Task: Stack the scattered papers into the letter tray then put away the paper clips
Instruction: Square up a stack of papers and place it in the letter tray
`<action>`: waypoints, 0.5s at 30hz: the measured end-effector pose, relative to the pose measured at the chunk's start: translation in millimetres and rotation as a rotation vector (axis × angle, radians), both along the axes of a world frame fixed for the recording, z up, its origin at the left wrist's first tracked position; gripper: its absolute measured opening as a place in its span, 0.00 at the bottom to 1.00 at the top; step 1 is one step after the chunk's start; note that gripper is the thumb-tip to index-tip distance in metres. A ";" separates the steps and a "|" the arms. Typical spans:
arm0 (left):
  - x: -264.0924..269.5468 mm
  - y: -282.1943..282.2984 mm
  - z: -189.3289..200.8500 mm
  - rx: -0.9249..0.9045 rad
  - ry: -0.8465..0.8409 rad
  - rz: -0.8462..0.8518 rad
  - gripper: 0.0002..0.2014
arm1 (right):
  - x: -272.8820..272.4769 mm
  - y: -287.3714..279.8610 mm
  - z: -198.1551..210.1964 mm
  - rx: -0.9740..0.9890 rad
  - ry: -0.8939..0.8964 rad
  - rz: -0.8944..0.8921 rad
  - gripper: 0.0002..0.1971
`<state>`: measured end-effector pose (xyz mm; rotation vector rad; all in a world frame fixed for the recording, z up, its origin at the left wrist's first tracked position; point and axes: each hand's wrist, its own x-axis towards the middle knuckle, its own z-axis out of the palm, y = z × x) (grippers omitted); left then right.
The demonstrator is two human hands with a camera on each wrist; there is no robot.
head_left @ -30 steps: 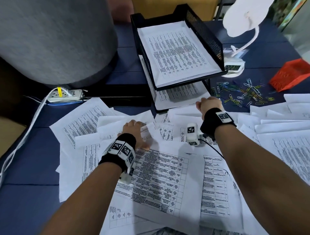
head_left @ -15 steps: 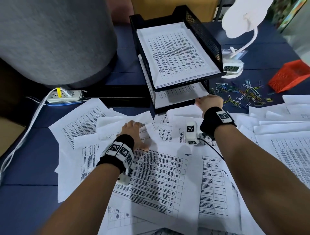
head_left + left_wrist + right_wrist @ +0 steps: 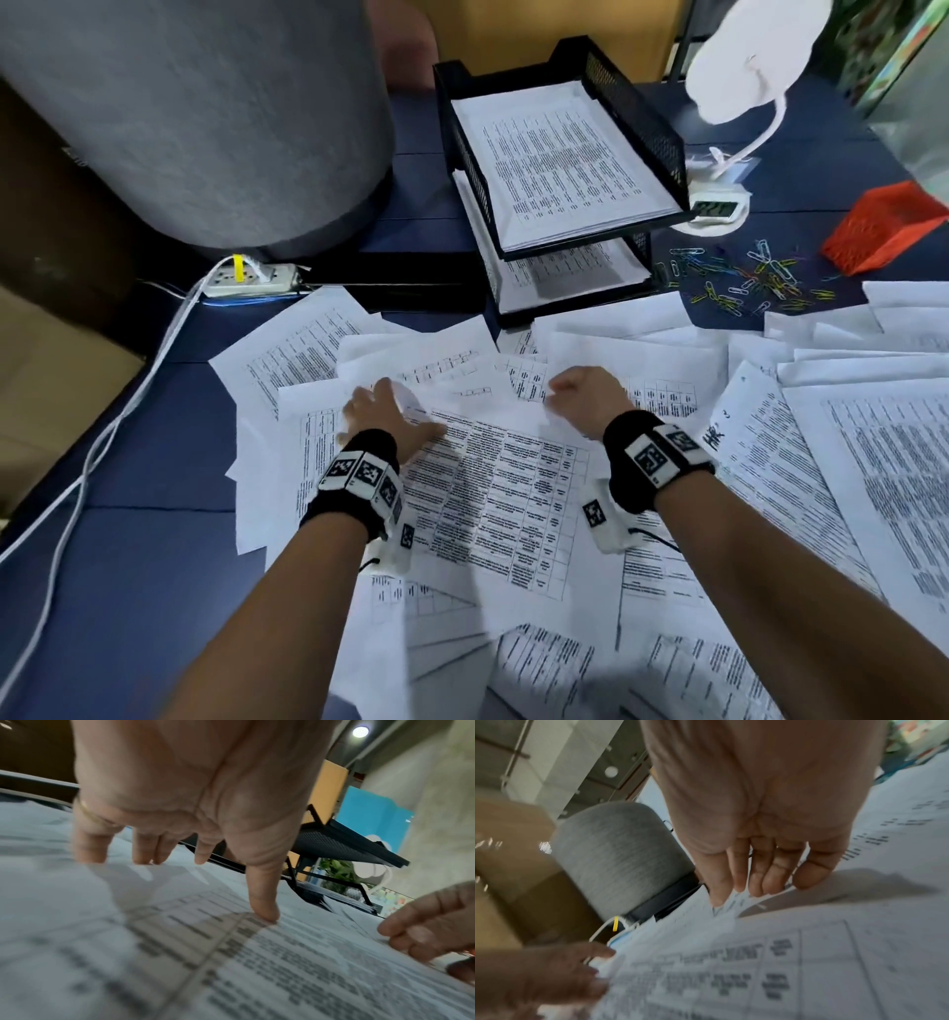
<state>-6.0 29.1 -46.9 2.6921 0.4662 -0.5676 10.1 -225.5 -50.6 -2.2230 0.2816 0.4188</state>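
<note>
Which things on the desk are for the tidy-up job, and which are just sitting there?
For the job:
scattered papers
black letter tray
paper clips
left hand and right hand, both on the papers

Just lying about:
white lamp
power strip
grey round seat
orange basket

Grey cylinder, power strip, white lamp, perhaps a clock

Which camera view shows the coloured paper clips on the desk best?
The head view: the paper clips lie scattered in plain sight on the blue desk, between the letter tray and the orange basket. The left wrist view and the right wrist view do not show them.
</note>
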 end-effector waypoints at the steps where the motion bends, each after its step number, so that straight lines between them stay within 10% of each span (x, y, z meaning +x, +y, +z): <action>1: -3.3 5.9 -0.1 -0.010 0.005 0.029 0.55 | -4.4 2.3 0.9 -0.039 0.016 0.061 0.17; 15: -22.8 21.7 8.4 -0.573 -0.225 0.231 0.29 | -16.6 5.8 0.5 -0.205 0.038 0.270 0.39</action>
